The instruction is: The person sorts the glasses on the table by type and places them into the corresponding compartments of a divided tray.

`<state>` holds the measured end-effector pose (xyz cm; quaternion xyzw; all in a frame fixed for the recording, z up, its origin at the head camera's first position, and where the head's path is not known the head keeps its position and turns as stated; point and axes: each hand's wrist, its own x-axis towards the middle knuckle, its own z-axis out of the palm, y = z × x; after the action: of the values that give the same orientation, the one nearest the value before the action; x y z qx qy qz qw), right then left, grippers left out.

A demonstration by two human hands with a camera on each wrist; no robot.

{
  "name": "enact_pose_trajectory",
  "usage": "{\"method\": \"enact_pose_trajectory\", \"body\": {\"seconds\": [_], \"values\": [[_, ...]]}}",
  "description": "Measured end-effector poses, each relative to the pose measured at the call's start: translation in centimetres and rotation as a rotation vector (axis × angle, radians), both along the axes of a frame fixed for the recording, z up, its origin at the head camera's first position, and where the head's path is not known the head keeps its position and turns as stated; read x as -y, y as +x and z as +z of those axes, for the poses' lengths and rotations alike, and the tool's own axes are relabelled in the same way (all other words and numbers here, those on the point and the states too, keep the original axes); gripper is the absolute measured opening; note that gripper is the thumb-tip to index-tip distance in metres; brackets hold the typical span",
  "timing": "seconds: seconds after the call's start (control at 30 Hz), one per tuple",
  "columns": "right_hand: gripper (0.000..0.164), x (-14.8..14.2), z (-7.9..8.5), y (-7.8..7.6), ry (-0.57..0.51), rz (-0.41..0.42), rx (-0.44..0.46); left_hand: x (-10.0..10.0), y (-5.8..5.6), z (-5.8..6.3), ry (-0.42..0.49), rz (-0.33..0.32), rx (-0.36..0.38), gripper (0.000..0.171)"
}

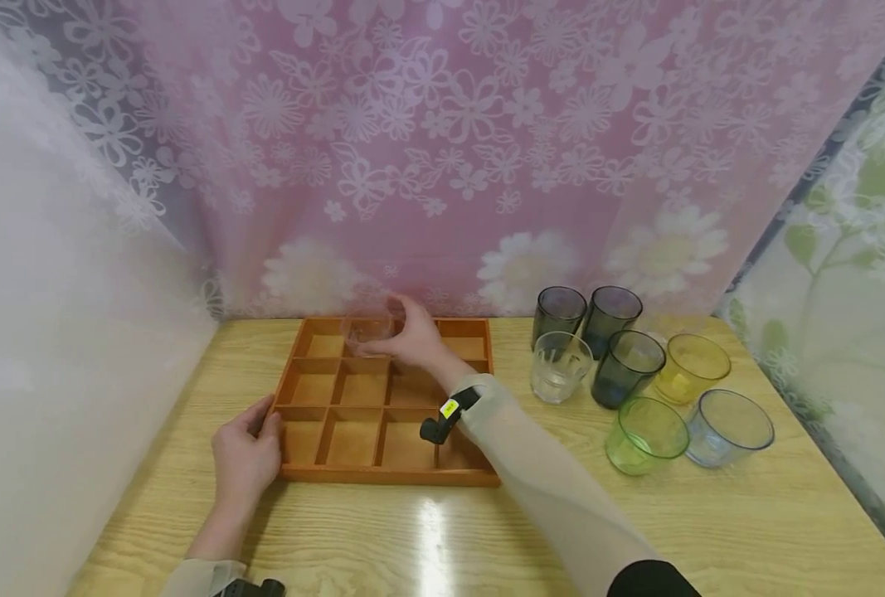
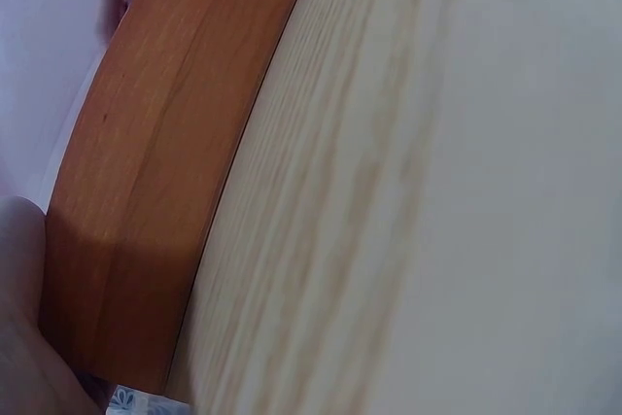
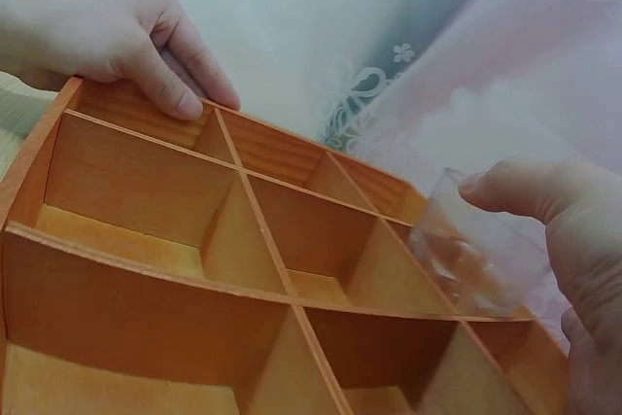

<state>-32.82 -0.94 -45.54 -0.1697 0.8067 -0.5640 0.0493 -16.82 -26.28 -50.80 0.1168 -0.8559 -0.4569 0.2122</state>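
Note:
A clear drinking glass (image 1: 366,330) is gripped between the thumb and fingers of my right hand (image 1: 415,338). Hand and glass are over the back row of a wooden compartment tray (image 1: 390,476). In the right wrist view the glass (image 3: 466,255) is tilted and overlaps the tray's dividers; whether its base touches the wood I cannot tell. My left hand (image 1: 248,448) holds the tray's left side near the front corner, thumb over the rim and fingers along the outer wall. Only part of that hand (image 2: 29,328) shows in the left wrist view, beside the tray wall (image 2: 146,191).
Right of the tray stand several glasses: dark grey ones (image 1: 627,369), a clear one (image 1: 560,369), a yellow one (image 1: 692,367), a green one (image 1: 646,437) and a light blue one (image 1: 729,427). A floral curtain (image 1: 442,166) hangs behind the wooden table (image 1: 337,539).

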Motion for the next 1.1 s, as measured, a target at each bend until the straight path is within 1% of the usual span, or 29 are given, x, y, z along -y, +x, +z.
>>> {"method": "enact_pose_trajectory", "body": {"seconds": [0.17, 0.43, 0.6, 0.73, 0.83, 0.93, 1.0, 1.1], "values": [[0.100, -1.1, 0.9, 0.3, -0.017, 0.010, -0.020, 0.3, 0.0, 0.2, -0.009, 0.009, 0.005, 0.031], [0.095, -3.1, 2.2, 1.1, -0.035, 0.032, -0.060, 0.2, 0.0, 0.3, -0.006, -0.007, 0.007, 0.032], [0.093, -4.4, 3.6, 2.5, -0.019, 0.046, -0.078, 0.1, 0.0, 0.1, -0.012, 0.003, 0.017, 0.033], [0.086, -5.5, 4.7, 3.7, -0.061, 0.048, -0.127, 0.0, 0.1, 0.1, -0.006, 0.004, 0.024, 0.033], [0.080, -6.3, 5.3, 4.4, -0.103, 0.058, -0.181, -0.1, 0.1, 0.2, -0.002, -0.003, 0.015, 0.033], [0.077, -7.3, 5.7, 5.0, -0.114, 0.067, -0.215, -0.1, 0.2, 0.3, -0.006, -0.010, 0.006, 0.033], [0.077, -8.0, 6.0, 5.4, -0.118, 0.069, -0.217, -0.1, 0.2, 0.2, -0.010, -0.006, 0.009, 0.033], [0.078, -9.1, 6.4, 5.9, -0.121, 0.070, -0.190, -0.1, 0.2, 0.0, -0.014, 0.000, 0.016, 0.033]]}}
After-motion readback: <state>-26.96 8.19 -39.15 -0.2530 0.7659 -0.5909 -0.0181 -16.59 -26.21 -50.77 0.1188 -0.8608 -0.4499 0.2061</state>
